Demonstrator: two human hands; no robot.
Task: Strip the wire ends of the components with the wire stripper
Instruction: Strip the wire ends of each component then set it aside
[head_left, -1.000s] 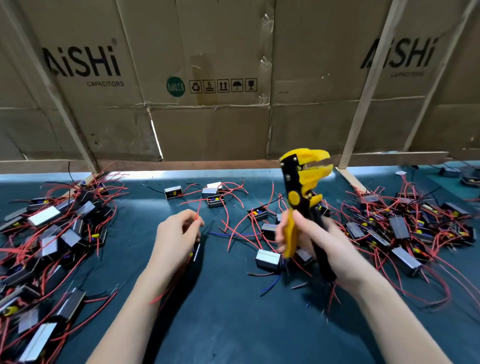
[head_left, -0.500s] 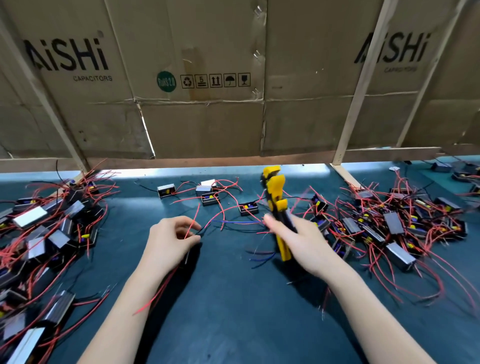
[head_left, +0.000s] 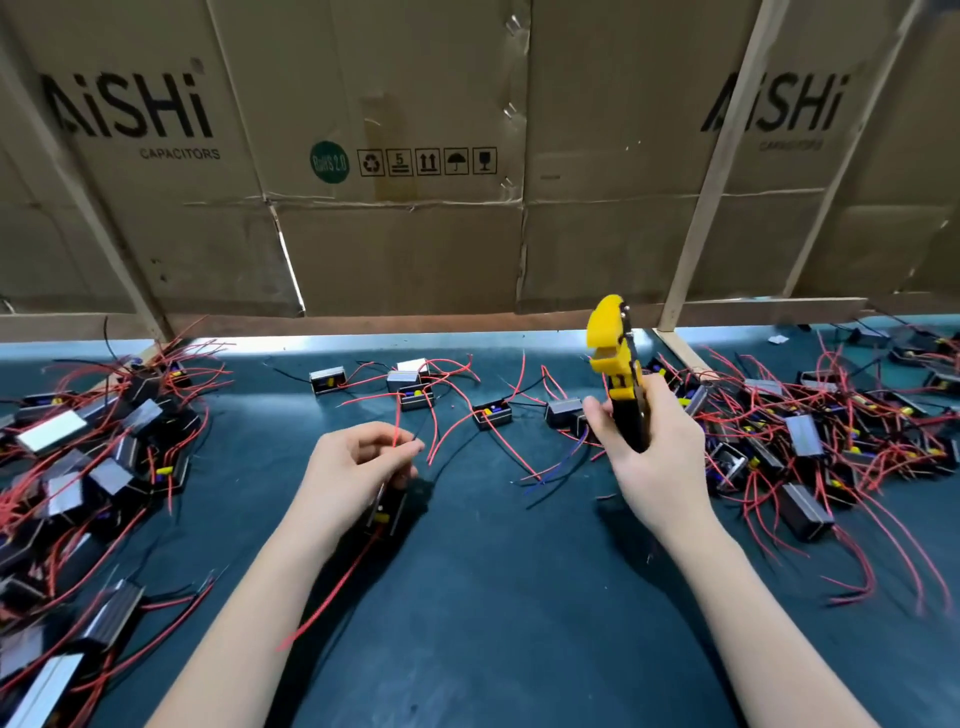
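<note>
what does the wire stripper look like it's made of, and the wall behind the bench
Wire stripper: head looks like matte yellow moulded plastic, handles black, probably rubbery grip; a thin dark edge beside the head may be metal. Wall: brown corrugated cardboard, flattened printed cartons with creases and staples, braced by pale wooden battens.

head view, looking down, near table (head_left: 493, 623)

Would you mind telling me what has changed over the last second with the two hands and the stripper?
The right hand raised the wire stripper upright again after dipping it toward the table, still gripping it. The left hand still pinches a red wire, its component beneath. The piles stayed put.
</note>
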